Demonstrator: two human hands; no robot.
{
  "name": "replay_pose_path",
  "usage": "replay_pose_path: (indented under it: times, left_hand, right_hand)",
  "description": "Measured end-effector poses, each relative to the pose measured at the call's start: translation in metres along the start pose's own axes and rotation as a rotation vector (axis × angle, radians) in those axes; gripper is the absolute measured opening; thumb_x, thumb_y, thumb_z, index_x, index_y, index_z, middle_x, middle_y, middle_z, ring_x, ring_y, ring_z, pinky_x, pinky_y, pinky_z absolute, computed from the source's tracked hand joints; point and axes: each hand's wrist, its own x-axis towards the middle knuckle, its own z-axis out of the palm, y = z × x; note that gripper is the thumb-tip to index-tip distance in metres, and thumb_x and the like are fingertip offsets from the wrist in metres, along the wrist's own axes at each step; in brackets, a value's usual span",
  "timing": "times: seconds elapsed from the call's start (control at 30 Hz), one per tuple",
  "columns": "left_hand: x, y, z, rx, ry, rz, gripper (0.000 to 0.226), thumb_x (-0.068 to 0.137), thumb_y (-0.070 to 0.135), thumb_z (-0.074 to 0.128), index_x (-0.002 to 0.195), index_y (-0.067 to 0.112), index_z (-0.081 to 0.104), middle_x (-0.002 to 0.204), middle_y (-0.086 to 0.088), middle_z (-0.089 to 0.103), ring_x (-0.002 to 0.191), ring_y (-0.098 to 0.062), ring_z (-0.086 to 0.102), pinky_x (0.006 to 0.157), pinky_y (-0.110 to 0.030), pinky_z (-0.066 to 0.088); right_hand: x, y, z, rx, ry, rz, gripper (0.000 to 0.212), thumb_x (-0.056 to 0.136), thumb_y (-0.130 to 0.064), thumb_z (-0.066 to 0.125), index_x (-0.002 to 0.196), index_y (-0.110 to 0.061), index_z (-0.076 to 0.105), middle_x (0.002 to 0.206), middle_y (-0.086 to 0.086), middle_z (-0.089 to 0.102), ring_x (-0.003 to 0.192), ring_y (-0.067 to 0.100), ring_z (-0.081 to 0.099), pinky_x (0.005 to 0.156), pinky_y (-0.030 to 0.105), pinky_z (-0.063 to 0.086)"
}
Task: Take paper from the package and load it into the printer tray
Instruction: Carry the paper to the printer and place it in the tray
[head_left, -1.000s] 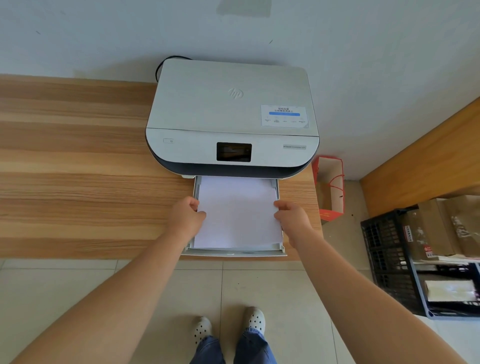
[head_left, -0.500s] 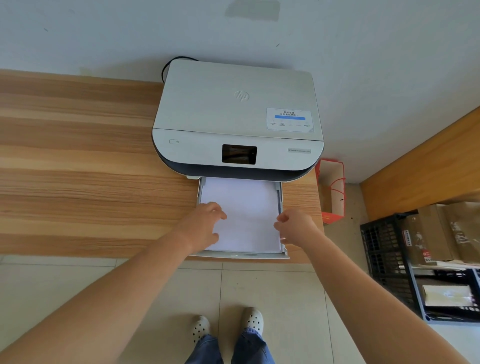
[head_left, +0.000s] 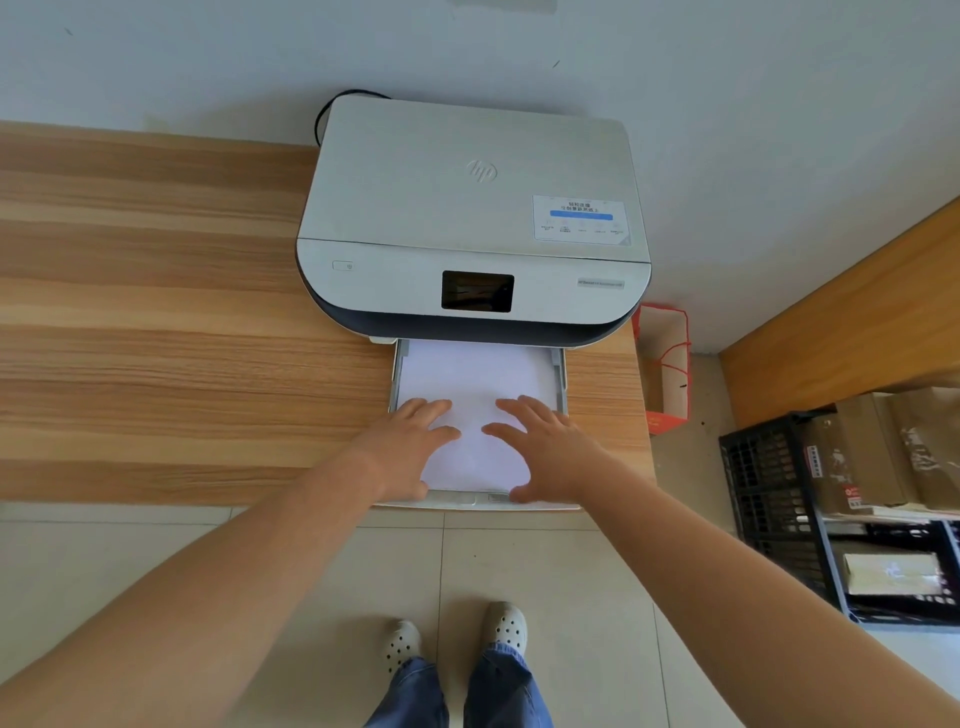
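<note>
A white and dark grey printer (head_left: 472, 208) stands on a wooden table against the wall. Its paper tray (head_left: 560, 384) is pulled out toward me at the table's front edge. A stack of white paper (head_left: 472, 379) lies flat inside the tray. My left hand (head_left: 410, 447) rests palm down on the near left part of the paper, fingers spread. My right hand (head_left: 545, 447) lies flat on the near right part, fingers spread, thumb at the tray's front lip. The paper package is not in view.
The wooden table (head_left: 156, 338) stretches to the left of the printer. A red and white paper bag (head_left: 667, 369) stands on the floor at the table's right end. A black crate (head_left: 769, 499) with cardboard boxes sits at the right. My feet are on the tiled floor below.
Both hands have moved from the sides of the paper stack onto its top and now lie flat with spread fingers. The paper sits lower and squarer in the tray.
</note>
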Motion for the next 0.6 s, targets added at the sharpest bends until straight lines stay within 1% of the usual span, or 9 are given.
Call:
replay_pose_path:
  times: [0.13, 0.3, 0.43, 0.5, 0.6]
  left_hand:
    - [0.002, 0.002, 0.001, 0.023, 0.009, 0.011, 0.079, 0.08, 0.027, 0.065, 0.148, 0.028, 0.024, 0.159, 0.0, 0.0, 0.143, -0.022, 0.004, 0.113, -0.038, 0.027]
    - [0.004, 0.002, 0.0, 0.008, 0.029, 0.002, 0.079, 0.08, 0.029, 0.065, 0.148, 0.029, 0.024, 0.16, 0.0, -0.002, 0.144, -0.021, 0.003, 0.114, -0.036, 0.026]
    - [0.003, 0.003, 0.002, 0.012, -0.002, -0.04, 0.084, 0.082, 0.032, 0.064, 0.15, 0.033, 0.014, 0.159, 0.001, -0.013, 0.146, -0.025, -0.008, 0.117, -0.04, 0.015]
    - [0.003, 0.004, 0.0, 0.012, -0.025, -0.055, 0.086, 0.083, 0.032, 0.064, 0.15, 0.034, 0.01, 0.159, 0.002, -0.016, 0.146, -0.026, -0.011, 0.117, -0.041, 0.014]
    - [0.003, 0.007, -0.002, 0.022, -0.046, -0.063, 0.085, 0.083, 0.033, 0.063, 0.15, 0.033, 0.01, 0.159, 0.001, -0.016, 0.146, -0.026, -0.01, 0.116, -0.041, 0.017]
  right_hand:
    - [0.002, 0.006, 0.001, -0.029, 0.019, -0.005, 0.088, 0.077, -0.05, 0.072, 0.149, -0.033, 0.025, 0.162, 0.0, 0.008, 0.148, 0.026, 0.004, 0.118, 0.046, 0.014]
    - [-0.001, 0.012, 0.002, 0.014, 0.026, 0.018, 0.084, 0.078, -0.048, 0.071, 0.149, -0.031, 0.028, 0.162, -0.002, 0.009, 0.148, 0.023, 0.005, 0.118, 0.044, 0.013]
    - [-0.002, 0.008, 0.004, -0.003, 0.025, 0.02, 0.085, 0.08, -0.047, 0.069, 0.15, -0.031, 0.024, 0.163, -0.001, 0.005, 0.149, 0.024, 0.001, 0.119, 0.043, 0.01]
    - [-0.001, 0.008, 0.005, -0.016, 0.035, 0.025, 0.089, 0.079, -0.047, 0.07, 0.151, -0.03, 0.019, 0.163, 0.0, 0.001, 0.149, 0.025, -0.001, 0.119, 0.042, 0.008]
    - [0.0, 0.007, 0.005, -0.015, 0.028, 0.045, 0.093, 0.078, -0.048, 0.07, 0.152, -0.03, 0.017, 0.163, 0.001, 0.002, 0.149, 0.025, -0.001, 0.119, 0.042, 0.008]
